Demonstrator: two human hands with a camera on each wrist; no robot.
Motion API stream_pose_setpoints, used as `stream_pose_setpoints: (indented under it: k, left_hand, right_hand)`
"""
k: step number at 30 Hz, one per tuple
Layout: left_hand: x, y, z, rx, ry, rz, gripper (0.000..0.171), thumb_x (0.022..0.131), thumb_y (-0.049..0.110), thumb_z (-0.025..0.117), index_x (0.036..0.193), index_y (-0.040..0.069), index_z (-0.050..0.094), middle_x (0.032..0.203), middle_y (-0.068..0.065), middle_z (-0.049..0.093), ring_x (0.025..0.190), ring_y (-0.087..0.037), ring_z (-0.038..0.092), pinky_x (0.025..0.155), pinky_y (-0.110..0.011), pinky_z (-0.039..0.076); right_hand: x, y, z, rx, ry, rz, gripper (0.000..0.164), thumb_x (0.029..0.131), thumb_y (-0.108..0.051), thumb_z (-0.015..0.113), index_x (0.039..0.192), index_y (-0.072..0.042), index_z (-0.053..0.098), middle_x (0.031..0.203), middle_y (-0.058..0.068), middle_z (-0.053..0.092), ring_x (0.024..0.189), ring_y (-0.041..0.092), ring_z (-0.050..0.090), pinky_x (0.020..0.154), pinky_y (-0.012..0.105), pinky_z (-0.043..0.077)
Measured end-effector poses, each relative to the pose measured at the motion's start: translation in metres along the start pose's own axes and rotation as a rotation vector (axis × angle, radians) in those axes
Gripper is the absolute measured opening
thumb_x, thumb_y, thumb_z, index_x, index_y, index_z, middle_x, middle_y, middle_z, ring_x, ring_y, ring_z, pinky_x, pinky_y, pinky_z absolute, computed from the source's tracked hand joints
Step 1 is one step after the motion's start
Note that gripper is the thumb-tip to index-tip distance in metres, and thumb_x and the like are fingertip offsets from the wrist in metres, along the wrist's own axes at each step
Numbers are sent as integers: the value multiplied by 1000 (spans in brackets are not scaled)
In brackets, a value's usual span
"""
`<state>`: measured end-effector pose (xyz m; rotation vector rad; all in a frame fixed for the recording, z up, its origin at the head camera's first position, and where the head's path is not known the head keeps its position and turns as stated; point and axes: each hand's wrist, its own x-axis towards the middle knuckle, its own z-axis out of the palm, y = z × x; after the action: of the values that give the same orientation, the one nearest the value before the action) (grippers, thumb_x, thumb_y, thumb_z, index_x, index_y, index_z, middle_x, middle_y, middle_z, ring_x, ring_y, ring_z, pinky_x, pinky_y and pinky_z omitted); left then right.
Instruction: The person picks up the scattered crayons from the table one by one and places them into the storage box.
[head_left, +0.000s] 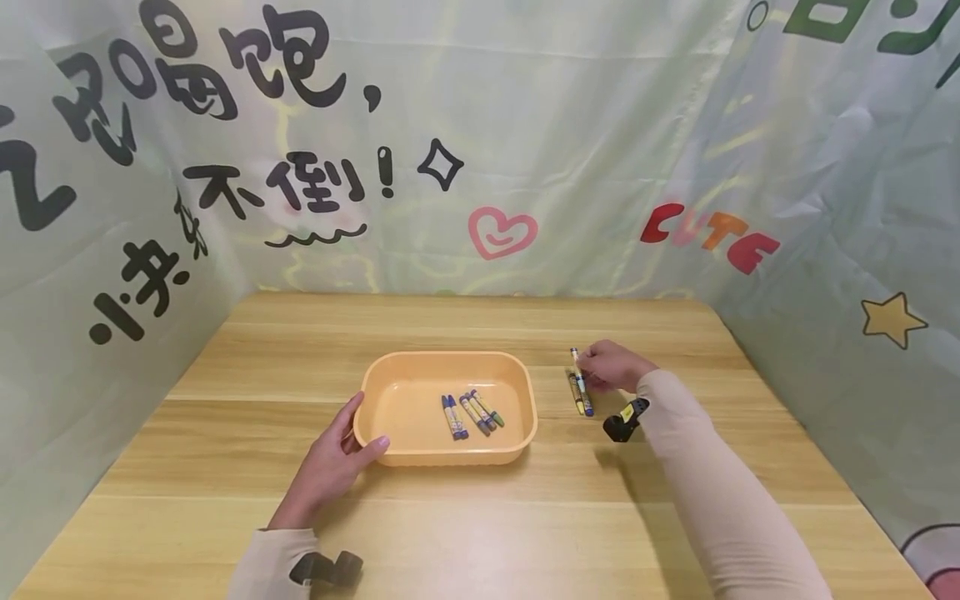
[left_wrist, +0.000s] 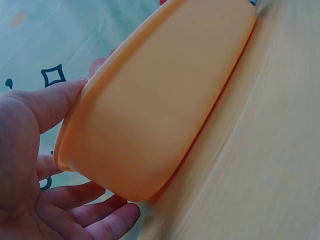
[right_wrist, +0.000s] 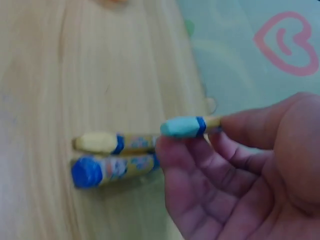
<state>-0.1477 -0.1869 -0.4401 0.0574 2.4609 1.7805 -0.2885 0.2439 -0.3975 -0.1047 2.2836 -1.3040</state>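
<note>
In the head view my left hand (head_left: 330,462) grips the left end of an orange plastic tray (head_left: 401,421), thumb on the front rim and fingers at the side. The left wrist view shows the tray's outer wall (left_wrist: 150,110) close up. Several paper-wrapped crayons (head_left: 474,412) lie on the tray's right half. To the right of it, my right hand (head_left: 611,367) pinches a mint-green crayon (right_wrist: 182,127) between thumb and fingers. Just beneath, a pale yellow crayon (right_wrist: 98,143) and a blue-ended crayon (right_wrist: 116,169) lie side by side on the table.
The wooden table (head_left: 480,529) stretches around the tray. Printed fabric (head_left: 585,150) hangs behind and at both sides, meeting the table's far edge. A black wrist camera (head_left: 626,419) sits at my right wrist, another (head_left: 330,568) at my left.
</note>
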Motion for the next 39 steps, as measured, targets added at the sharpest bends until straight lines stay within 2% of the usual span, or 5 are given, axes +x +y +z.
stream_pose_setpoints:
  k: [4,8,22,31,39]
  left_hand:
    - [0,0,-1,-4,0,7,90,88,22,74,155,8,17,156,-19,24,137,-32,35,104,-33,39]
    - [0,0,-1,9,-4,9,90,88,24,74,156,8,16,156,-19,25,136,-32,36,104,-34,39]
    - [0,1,0,21,-4,12,90,88,27,73,156,10,16,156,-18,25,136,-31,37,103,-33,41]
    - [0,0,-1,0,-9,15,90,89,27,73,156,10,16,156,-18,25,136,-31,36,102,-32,41]
    - [1,-1,-1,3,-6,11,90,88,26,74,156,10,16,156,-18,25,136,-31,37,103,-32,41]
  right_hand:
    - [1,-7,1,113,-59,-10,20,106,-13,38,103,6,46,89,9,52,76,18,57,77,35,55]
    - [0,-14,4,145,-84,-31,26,106,-14,38,117,10,42,93,10,53,77,19,58,77,36,54]
    - [3,-49,27,310,-145,-78,18,102,-9,46,117,2,45,91,6,50,69,14,57,67,27,51]
    - [15,-71,58,319,-192,-60,25,101,-9,49,120,4,43,84,8,55,64,15,58,58,23,51]
    - [25,-88,81,137,-176,-62,24,99,-10,52,118,4,48,81,6,57,63,16,59,63,29,54]
